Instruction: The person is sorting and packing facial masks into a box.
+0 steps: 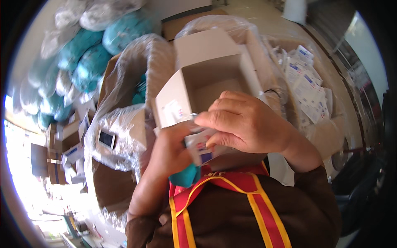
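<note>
Crowding the view on every side are plastic-lined cartons and clear sacks of teal bundles, with a pale floor showing only in a bright patch at the far left. A lined carton at the right holds a loose heap of flat white sachets. Close to the chest, a small white cardboard box stands open, flaps up, its inside bare and matt, its corners crisp. The left hand grips a small glossy packet with red and blue print, just under the box's near edge, and a teal bundle shows beneath that hand. The right hand curls over the same packet from above, fingertips pinching its top, both hands touching. Crinkled film drapes over every carton rim. Little free room remains around the hands; the box and cartons press in closely.
</note>
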Motion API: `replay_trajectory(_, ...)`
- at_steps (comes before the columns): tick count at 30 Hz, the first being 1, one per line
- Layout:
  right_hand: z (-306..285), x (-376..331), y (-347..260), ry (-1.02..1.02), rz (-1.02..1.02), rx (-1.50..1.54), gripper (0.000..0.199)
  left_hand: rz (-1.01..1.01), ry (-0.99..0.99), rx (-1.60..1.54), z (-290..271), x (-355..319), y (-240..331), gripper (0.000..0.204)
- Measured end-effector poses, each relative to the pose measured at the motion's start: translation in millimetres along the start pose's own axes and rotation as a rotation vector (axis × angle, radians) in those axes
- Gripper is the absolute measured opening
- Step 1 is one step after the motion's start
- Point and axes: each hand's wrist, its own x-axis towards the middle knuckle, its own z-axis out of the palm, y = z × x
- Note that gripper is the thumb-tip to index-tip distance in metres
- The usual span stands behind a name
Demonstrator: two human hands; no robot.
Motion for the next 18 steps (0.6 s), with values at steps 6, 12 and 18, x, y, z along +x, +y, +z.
replay_trajectory(6, -36.2, -51.6, 14.5, -0.129, 0.251, 0.051, 0.019, 0.092, 0.123, 0.132, -5.5, -4.3, -0.4, 0.023)
replay_trajectory(12, -83.8, -92.4, 13.3, -0.002, 0.436, -0.011, 0.014, -0.04, 0.225, -0.185, 12.9, 14.1, 18.1, 0.015)
replay_trajectory(18, -123.7, -162.6, 42.4, 0.385, 0.987, 0.141, 0.005, -0.037, 0.557, -0.566, -8.4, 38.6, -3.0, 0.009)
